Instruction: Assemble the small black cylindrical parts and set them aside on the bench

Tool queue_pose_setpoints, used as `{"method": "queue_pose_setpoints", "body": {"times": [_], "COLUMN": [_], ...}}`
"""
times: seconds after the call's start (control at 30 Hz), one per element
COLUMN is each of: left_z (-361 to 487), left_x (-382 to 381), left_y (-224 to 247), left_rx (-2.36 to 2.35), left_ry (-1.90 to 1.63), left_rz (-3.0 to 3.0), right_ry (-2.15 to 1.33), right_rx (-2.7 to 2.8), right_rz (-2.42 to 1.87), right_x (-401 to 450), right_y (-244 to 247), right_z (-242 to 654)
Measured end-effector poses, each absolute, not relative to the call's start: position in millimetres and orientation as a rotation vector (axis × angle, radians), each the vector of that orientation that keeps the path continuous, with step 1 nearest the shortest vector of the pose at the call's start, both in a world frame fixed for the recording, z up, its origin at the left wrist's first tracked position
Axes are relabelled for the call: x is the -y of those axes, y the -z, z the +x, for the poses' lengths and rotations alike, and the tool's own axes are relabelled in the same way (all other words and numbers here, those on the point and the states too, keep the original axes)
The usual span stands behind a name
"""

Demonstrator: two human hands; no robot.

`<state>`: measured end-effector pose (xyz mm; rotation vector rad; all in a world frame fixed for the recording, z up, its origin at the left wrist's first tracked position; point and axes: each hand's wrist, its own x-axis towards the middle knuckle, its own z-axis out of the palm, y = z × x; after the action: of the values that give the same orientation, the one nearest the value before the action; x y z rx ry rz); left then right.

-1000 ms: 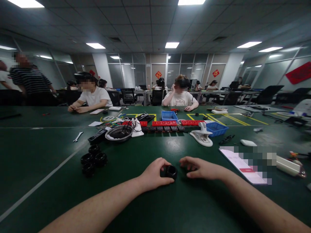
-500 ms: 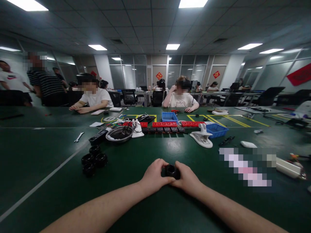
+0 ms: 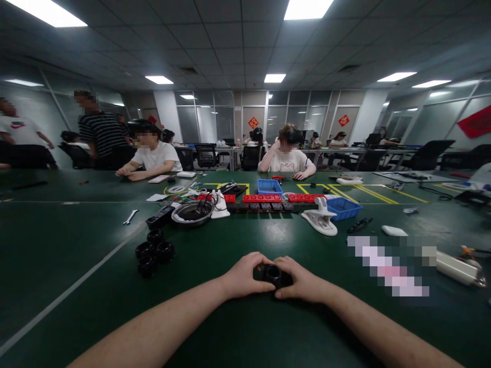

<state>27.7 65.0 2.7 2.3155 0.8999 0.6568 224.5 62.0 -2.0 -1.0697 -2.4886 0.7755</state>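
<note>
A glossy black ring-shaped part [image 3: 272, 274] with a hole facing up is between my hands, low over the near middle of the green table. My left hand [image 3: 244, 276] is closed on its left side, thumb in front and fingers behind. Around the right side curls my right hand [image 3: 305, 282], its fingertips at the back and thumb at the front edge; a dark gap shows between palm and part. To the left, several similar black ring-shaped parts [image 3: 155, 252] stand bunched together on the table.
Beyond my hands are a white clamp-like stand [image 3: 321, 221], a blue bin [image 3: 342, 208], a metal bowl [image 3: 192, 221] and red strips [image 3: 261, 198]. A wrench [image 3: 131, 217] lies left. A silver cylinder [image 3: 456, 268] lies right. Two people sit across the table.
My right palm has drawn slightly away from the black part, and its thumb has shifted to the front edge. My left hand stays on it. The view has tilted slightly; a standing person turned.
</note>
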Motion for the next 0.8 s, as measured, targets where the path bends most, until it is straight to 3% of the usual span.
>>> {"method": "queue_pose_setpoints", "body": {"times": [0.47, 0.8], "left_z": [28, 43], "left_x": [-67, -55], "left_y": [-1, 3], "left_rx": [-0.841, -1.280], "left_ry": [-0.650, -0.784], "left_rz": [2.257, 2.137], "right_ry": [-0.915, -0.307], "right_rx": [2.427, 2.257], "right_rz": [-1.067, -1.654], "right_x": [-67, -52], "right_y": [2, 14], "right_z": [225, 200]}}
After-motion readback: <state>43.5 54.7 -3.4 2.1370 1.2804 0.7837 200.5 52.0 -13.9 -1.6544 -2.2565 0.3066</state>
